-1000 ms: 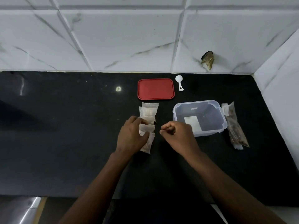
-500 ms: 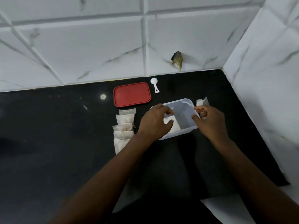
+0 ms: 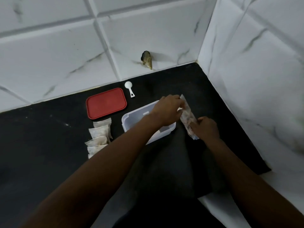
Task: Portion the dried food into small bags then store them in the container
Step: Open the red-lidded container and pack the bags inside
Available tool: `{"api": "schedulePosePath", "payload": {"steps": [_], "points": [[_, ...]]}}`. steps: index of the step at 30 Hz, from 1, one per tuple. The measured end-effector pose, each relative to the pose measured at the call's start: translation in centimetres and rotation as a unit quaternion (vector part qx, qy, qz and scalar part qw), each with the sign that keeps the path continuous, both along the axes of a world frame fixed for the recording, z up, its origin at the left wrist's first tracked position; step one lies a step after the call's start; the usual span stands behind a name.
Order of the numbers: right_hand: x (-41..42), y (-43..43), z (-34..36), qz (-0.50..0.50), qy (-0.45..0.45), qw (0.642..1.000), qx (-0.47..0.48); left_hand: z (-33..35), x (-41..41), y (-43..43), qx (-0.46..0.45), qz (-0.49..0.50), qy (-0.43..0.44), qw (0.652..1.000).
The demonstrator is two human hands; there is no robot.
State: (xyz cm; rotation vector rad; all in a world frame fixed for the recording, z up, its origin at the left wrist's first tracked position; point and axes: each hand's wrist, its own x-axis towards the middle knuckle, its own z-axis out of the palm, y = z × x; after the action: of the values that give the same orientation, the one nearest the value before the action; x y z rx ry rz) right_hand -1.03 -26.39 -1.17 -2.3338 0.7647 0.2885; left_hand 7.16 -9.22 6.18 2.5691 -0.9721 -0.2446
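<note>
Black stone counter [image 3: 49, 145]: open room left, white tiled walls [image 3: 246, 79] close the right edge. Clear plastic tub [image 3: 130, 122] mid-counter, red rectangular lid [image 3: 106, 102] behind, small filled bags [image 3: 100, 134] near its left wall. Long clear dried-food bag [image 3: 186, 115] just right of tub: left hand [image 3: 166, 111] pinches top, right hand [image 3: 206, 127] grips bottom.

Black counter [image 3: 49, 145] bears lid [image 3: 106, 103], scoop [image 3: 129, 88], container [image 3: 131, 122], bags [image 3: 100, 134].

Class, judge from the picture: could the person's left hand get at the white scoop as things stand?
Probably, but not at once: the left hand pinches the top of the food bag. Only bare counter lies between it and the scoop.
</note>
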Motion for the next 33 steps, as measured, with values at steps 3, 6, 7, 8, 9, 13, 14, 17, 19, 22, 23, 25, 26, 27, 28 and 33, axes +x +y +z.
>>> {"api": "schedulePosePath", "payload": {"steps": [3,6,7,8,9,13,14,17,19,22,23,25,26,27,28,33], "points": [[0.3,-0.8,-1.4,0.001,0.028,1.0,0.01,-0.2,1.2,-1.9,0.061,-0.029,0.026,0.997],[0.2,-0.6,-0.2,-0.018,0.019,0.999,0.036,-0.4,2.2,-3.6,0.111,-0.043,0.061,0.991],[0.2,-0.5,0.1,-0.02,0.015,0.999,0.046,-0.6,2.5,-4.1,0.127,-0.045,0.064,0.989],[0.3,-0.5,0.3,-0.021,0.01,0.998,0.059,-0.9,2.8,-4.5,0.144,-0.051,0.064,0.986],[0.4,-0.5,0.3,-0.021,0.005,0.998,0.067,-1.1,3.0,-4.9,0.16,-0.06,0.061,0.983],[0.3,-0.7,0.5,-0.031,-0.011,0.996,0.086,-2.2,4.3,-6.1,0.248,-0.13,0.004,0.96],[0.3,-0.8,0.4,-0.034,-0.008,0.995,0.092,-2.5,4.7,-6.2,0.276,-0.148,-0.01,0.95],[0.3,-1.3,0.2,-0.054,-0.017,0.992,0.113,-3.0,5.9,-6.2,0.334,-0.2,-0.035,0.921],[0.1,-1.7,-0.1,-0.064,-0.032,0.991,0.117,-3.3,6.5,-6.3,0.349,-0.222,-0.052,0.909],[-0.1,-2.1,-0.4,-0.078,-0.042,0.987,0.131,-3.6,7.1,-6.6,0.363,-0.23,-0.057,0.901],[-0.1,-2.1,-0.6,-0.082,-0.042,0.986,0.138,-3.6,7.3,-6.7,0.366,-0.23,-0.056,0.9],[0.0,-2.2,-1.0,-0.092,-0.048,0.98,0.167,-3.7,7.5,-6.7,0.369,-0.233,-0.044,0.899],[0.0,-2.2,-1.1,-0.101,-0.053,0.975,0.19,-3.7,7.7,-6.5,0.369,-0.235,-0.038,0.898],[0.1,-2.2,-1.0,-0.111,-0.061,0.968,0.216,-3.7,7.8,-6.4,0.368,-0.236,-0.032,0.899],[0.1,-2.3,-0.8,-0.123,-0.069,0.959,0.245,-3.6,8.0,-6.3,0.364,-0.236,-0.025,0.901],[0.3,-2.9,2.4,-0.13,-0.135,0.912,0.364,-1.3,9.1,-5.1,0.282,-0.207,0.026,0.936]]}}
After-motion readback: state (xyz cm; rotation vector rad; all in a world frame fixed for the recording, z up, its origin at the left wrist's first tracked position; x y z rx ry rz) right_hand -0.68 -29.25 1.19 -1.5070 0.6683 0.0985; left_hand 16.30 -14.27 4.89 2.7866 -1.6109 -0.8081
